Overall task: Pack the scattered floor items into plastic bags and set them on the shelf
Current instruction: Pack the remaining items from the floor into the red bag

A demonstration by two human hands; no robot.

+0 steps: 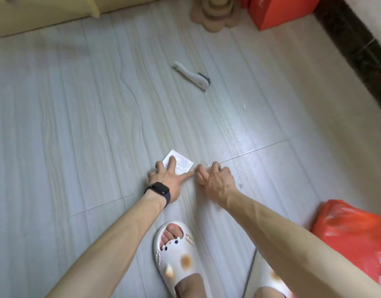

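The paper slip (183,165) lies flat on the floor (77,125) beneath the left hand (167,179), whose fingers (172,161) are splayed and pressing it. The right hand (215,179) curls just beside its edge; whether it pinches anything is unclear. Best to pin the slip, then peel up 1 corner.

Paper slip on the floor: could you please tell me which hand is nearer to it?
Left. The left hand rests its spread fingers on the paper slip; the right hand is just beside its right edge, fingers curled.
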